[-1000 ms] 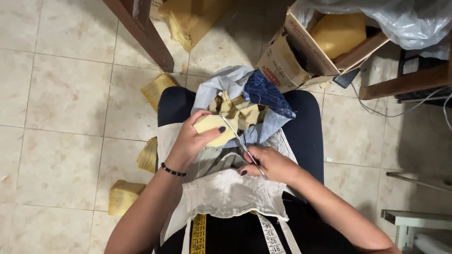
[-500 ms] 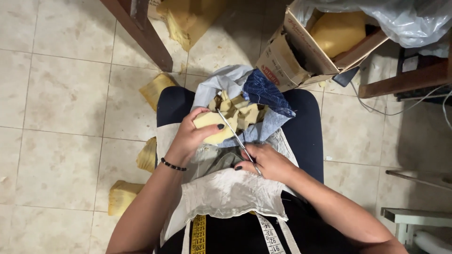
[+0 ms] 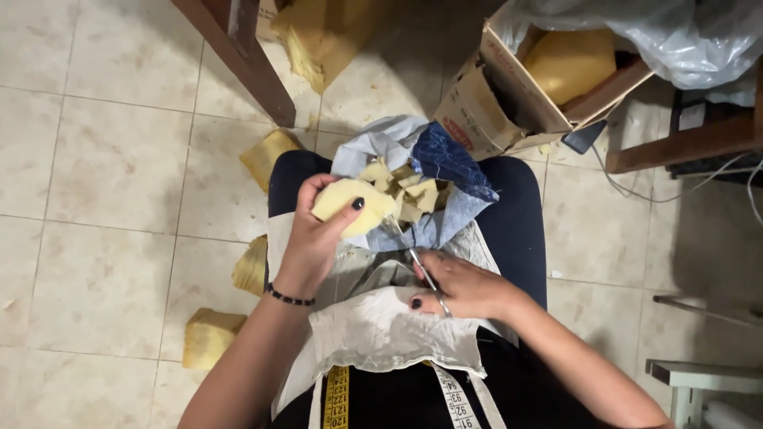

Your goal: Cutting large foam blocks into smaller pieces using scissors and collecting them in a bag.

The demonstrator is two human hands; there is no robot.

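Warm, even indoor light falls from above and is brightest on the pale beige tiled floor (image 3: 103, 159) at left. The right side sinks into dim shadow. A mild sheen shows on the crumpled clear plastic bag (image 3: 675, 36). Focus is fairly sharp in the middle, with slight softness and wide-angle bending towards the edges

On the tiled floor (image 3: 111, 159) lie yellow foam blocks (image 3: 208, 338); an open cardboard box (image 3: 509, 95) holds what looks like more foam.
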